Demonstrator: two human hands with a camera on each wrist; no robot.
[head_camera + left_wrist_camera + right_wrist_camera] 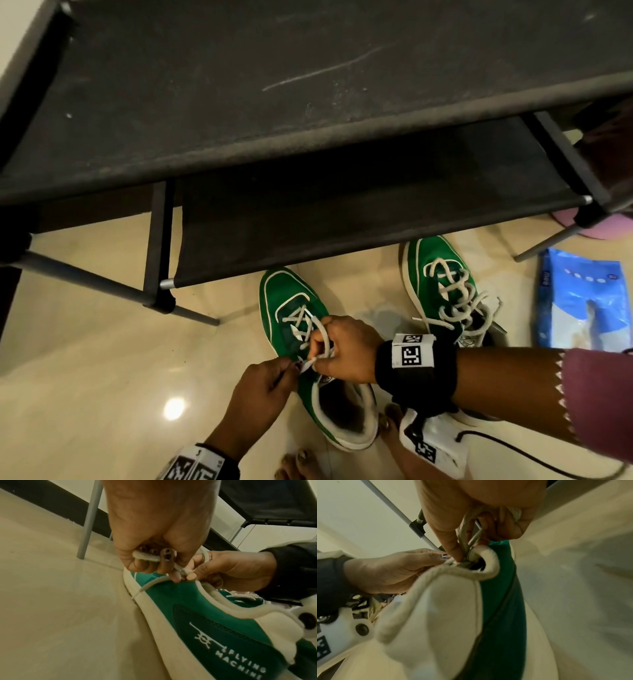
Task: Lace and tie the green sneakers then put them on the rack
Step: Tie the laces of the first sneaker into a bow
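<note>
Two green sneakers with white soles stand on the floor in front of the black rack [308,144]. The near sneaker [291,308] [197,601] [498,588] is partly laced with a cream lace [305,322]. My left hand [263,387] [150,555] pinches one lace end beside the shoe's upper eyelets. My right hand [342,346] [471,524] grips a loop of the same lace just above the tongue. The other sneaker [442,291] stands to the right, laced, its lace ends lying loose.
The rack's lower fabric shelf [342,205] hangs just beyond the shoes, with grey metal legs [102,284] to the left. A blue plastic packet [579,301] lies on the floor at right. Bare feet [301,462] are just behind the near sneaker. A pink object [592,226] sits beyond the rack's right leg.
</note>
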